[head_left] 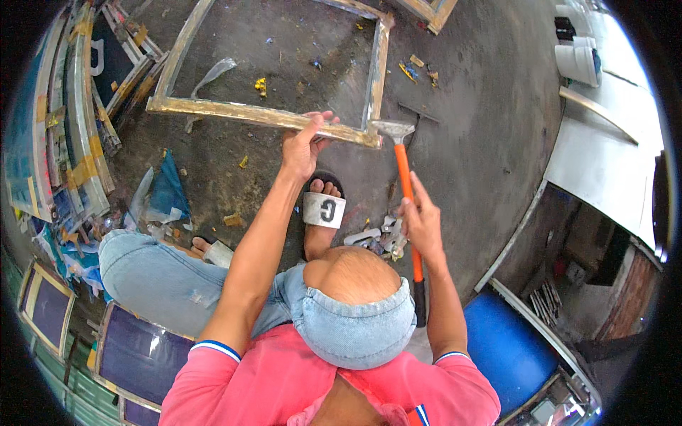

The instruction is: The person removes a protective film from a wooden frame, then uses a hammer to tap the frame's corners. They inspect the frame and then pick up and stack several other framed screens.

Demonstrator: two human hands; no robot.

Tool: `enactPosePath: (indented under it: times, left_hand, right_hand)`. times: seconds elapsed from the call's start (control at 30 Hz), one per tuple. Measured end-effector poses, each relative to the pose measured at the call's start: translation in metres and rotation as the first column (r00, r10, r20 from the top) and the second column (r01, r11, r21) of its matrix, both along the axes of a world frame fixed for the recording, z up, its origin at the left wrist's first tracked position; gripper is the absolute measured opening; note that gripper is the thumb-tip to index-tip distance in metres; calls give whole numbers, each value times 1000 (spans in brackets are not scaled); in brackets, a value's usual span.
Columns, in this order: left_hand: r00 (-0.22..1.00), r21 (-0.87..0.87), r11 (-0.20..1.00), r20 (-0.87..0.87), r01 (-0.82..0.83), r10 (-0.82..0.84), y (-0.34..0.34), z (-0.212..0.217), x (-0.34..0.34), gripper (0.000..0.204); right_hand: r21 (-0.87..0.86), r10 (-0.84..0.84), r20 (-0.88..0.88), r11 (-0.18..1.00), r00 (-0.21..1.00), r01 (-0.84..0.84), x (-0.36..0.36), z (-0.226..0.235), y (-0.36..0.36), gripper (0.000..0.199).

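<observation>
A worn wooden frame [227, 111], smeared with pale residue and with no mesh across most of its middle, is tilted in front of me. My left hand [301, 150] grips its near rail right of the middle, thumb on top and fingers curled beneath. In my right hand [424, 221] is a long-handled scraper [403, 167] with an orange shaft, a black lower end and a flat metal head. Its head lies at the frame's near right corner; whether it touches the wood I cannot tell. A clear strip of film [213, 73] hangs over the near rail.
Several frames [85, 106] lean in a stack at the left. Blue film scraps [169, 188] and pale crumpled shavings [387, 238] litter the floor near my sandalled feet. A white-topped table [604, 135] stands right, with a blue drum [504, 348] at lower right.
</observation>
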State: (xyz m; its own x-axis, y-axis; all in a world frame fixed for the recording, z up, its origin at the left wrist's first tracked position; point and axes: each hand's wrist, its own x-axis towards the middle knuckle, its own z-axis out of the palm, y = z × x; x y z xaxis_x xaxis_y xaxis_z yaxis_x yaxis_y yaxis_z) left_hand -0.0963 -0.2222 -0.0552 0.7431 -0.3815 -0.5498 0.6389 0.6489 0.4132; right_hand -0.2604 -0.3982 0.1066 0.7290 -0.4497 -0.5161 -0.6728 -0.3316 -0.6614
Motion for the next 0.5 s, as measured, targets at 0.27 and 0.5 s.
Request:
enactPosePath:
  times: [0.27,0.5]
  left_hand:
    - [998,-68,998,-69,-4,-1,-4,-9,-20,33]
    - [995,-28,999,-91,-33,30,-9,-3,-31,40]
  right_hand:
    - [51,-47,-154,997,987,56,-15,-19,34,53]
    - [-53,67,-150,996,986,-76,11,-32,35,50]
